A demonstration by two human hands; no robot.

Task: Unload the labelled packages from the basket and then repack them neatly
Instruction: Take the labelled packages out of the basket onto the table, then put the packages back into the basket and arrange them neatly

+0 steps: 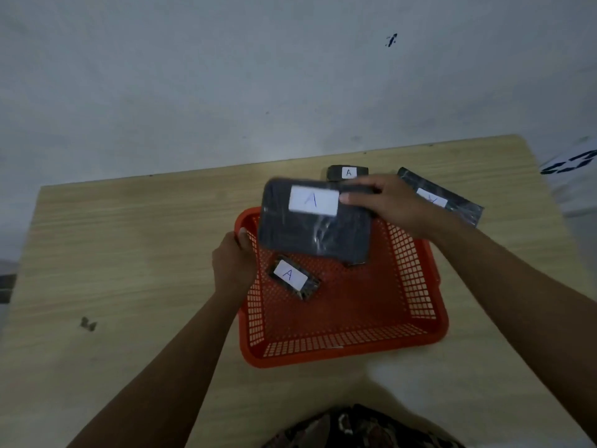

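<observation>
We have our right hand (392, 206) clamped on the far right corner of the large flat package (315, 221), thumb on top beside its white "A" label (314, 200) and the fingers under the edge, so the dark parcel hangs tilted above the far half of the red mesh basket (342, 299). Our left hand (233, 258) is closed over the basket's left rim, thumb inside the wall, steadying it against the wooden counter (135, 253). Below the held parcel and just right of our left hand, a small labelled package (292, 278) lies askew on the basket floor. Beyond our right hand, on the counter, sits another small package (347, 173) with an "A" label, and past our right wrist a long narrow package (442, 197) lies at a slant. The large one looks light and fairly stiff, since it holds flat from a single corner grip. Its shiny plastic wrap is probably slick, though motion blur makes that hard to judge, so a pinch across an edge with fingers well underneath seems safer than fingertips on the film. The small one in the basket should lift easily by its two long sides.
</observation>
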